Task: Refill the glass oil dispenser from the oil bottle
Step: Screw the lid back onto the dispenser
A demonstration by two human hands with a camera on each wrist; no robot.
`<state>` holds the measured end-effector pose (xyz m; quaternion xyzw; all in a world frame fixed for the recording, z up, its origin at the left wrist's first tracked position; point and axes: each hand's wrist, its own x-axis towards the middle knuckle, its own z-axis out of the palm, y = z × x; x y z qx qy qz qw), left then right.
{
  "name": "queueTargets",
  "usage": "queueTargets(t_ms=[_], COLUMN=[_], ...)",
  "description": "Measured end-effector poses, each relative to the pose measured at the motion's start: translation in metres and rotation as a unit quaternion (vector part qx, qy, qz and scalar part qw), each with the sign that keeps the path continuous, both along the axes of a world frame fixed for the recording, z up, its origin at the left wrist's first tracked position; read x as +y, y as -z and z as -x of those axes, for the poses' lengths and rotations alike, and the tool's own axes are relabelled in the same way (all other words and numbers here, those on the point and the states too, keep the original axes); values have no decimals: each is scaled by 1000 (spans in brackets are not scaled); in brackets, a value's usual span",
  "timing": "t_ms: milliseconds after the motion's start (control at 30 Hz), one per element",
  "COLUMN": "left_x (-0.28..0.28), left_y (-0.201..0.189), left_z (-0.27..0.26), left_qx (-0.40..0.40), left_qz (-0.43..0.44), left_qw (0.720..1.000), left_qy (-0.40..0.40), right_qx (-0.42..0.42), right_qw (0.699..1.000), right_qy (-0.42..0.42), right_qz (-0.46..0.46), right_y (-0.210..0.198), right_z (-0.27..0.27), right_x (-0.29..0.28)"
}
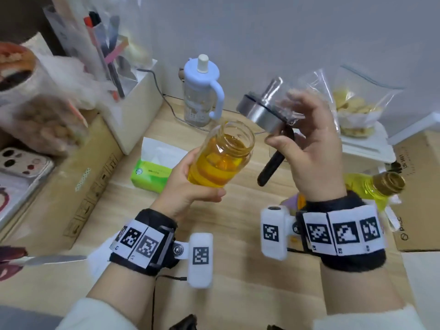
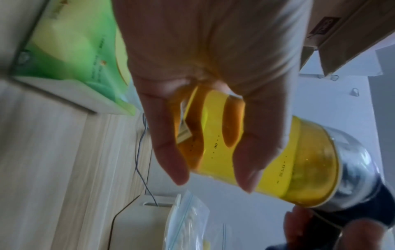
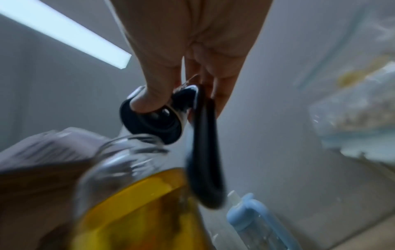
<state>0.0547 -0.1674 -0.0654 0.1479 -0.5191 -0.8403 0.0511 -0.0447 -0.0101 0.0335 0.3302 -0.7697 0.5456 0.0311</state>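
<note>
Now the left hand grips the tilted glass oil dispenser above the table, while the right hand fingers clamp its lid, probably for closing, so it should meet the mouth squarely.

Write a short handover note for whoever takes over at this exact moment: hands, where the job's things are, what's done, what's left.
Left hand grips the glass dispenser, tilted above the table, mouth open, mostly full of oil.
Right hand holds the dispenser's lid, with its black handle, just beside the open mouth, not on it.
Oil bottle sits at the right, behind the right wrist, gold cap on.
Done: the refill, apparently.
Left: screw the lid on and set the dispenser down.
</note>
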Motion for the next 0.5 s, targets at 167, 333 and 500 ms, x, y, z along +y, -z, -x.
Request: queueTargets(t_ms=[167,333,500], left_x=[26,44,56], left_y=[-8,-16,-28], left_z=[-15,-25,-32], left_qx=[1,2,2], left_qz=[-1,7,-9], left_qw=[1000,1000,993], left_qy=[8,30,114], right_qx=[43,-39,-31], right_qw=[994,995,989], right_qy=[-70,-95,-146], right_qz=[-66,-11,12], right_y=[-10,-29,-46], right_z=[-31,-51,-54], right_x=[17,33,46])
